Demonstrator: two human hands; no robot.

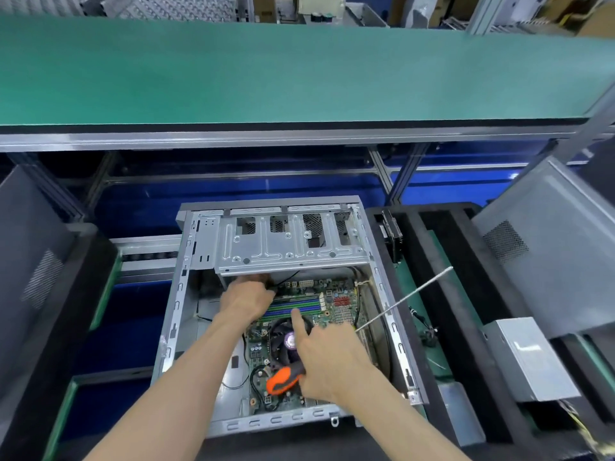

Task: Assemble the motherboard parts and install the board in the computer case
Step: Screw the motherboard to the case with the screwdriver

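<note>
An open grey computer case [173, 314] lies flat in front of me, with the green motherboard [336, 304] inside it. A black round CPU cooler [286, 341] sits on the board below the blue and green memory slots [293, 307]. My left hand [248, 299] reaches to the board's top left edge, fingers tucked under the silver drive cage [286, 247]; what they touch is hidden. My right hand [327, 356] holds a screwdriver with an orange and black handle [283, 380]. Its long shaft [406, 299] points up to the right, while the index finger stretches toward the memory slots.
A green-topped shelf [299, 71] overhangs the back of the bench. A grey case side panel [545, 241] leans at the right, another [30, 261] at the left. A silver power supply [529, 357] lies at lower right on black foam [442, 294].
</note>
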